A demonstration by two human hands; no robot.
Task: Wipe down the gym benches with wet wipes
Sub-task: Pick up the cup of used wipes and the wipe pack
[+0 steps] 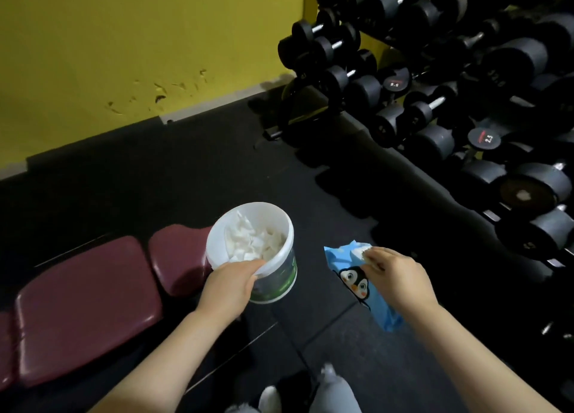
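**Spotter:** What have you got closest in?

**Me:** My right hand (pixel 393 276) is curled around the top end of the blue wipes pack (pixel 360 283), the one with the penguin on it. Thumb and fingertips are pinching a white wet wipe (pixel 360 252) at the pack's opening. My left hand (pixel 231 283) is clamped on the near rim of the white tub (pixel 267 257), thumb over the lip, holding it in the air. The tub has crumpled white wipes (pixel 253 245) inside, used ones I'd guess.

**Spotter:** So the step is pulling a fresh one?

**Me:** That's my reading. To do it well I'd draw the wipe straight out along the opening, slowly, so one sheet comes and the next doesn't trail after it. With one hand doing both jobs the pack may simply lift, so I'd pin it with the lower fingers or steady it against the tub.

**Spotter:** And the bench?

**Me:** The maroon bench (pixel 90 307) sits low to my left, its pads running under and beyond my left forearm. The end pad is just behind the tub, well apart from the wipe hand. Farther off, the dumbbell rack (pixel 450 96) stands along the right, against the yellow wall (pixel 124 40).
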